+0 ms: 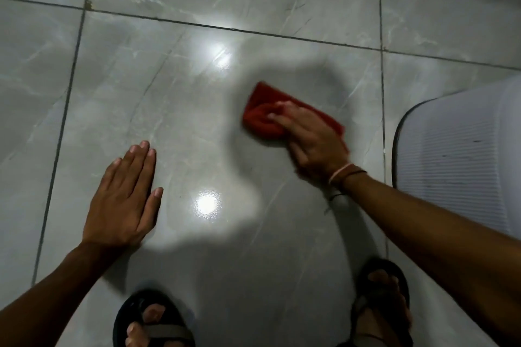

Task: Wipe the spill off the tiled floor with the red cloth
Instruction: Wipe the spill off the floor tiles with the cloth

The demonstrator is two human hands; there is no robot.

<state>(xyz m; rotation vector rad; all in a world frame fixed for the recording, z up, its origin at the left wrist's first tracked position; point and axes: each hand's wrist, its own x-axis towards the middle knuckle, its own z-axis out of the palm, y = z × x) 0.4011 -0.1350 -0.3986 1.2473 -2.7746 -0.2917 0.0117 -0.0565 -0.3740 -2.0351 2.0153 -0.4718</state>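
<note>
The red cloth (263,108) lies bunched on the grey tiled floor (180,110), right of centre. My right hand (308,135) presses down on it, fingers curled into the fabric; the hand and cloth are blurred. My left hand (124,200) rests flat on the tile at the lower left, fingers together and holding nothing. A faint wet sheen (208,203) shows around two bright light reflections between my hands; the spill's edges cannot be made out.
A light grey ribbed mat (462,155) lies at the right edge, close to my right wrist. My two feet in dark sandals (152,321) (380,304) stand at the bottom. Dark grout lines cross the floor above and on both sides.
</note>
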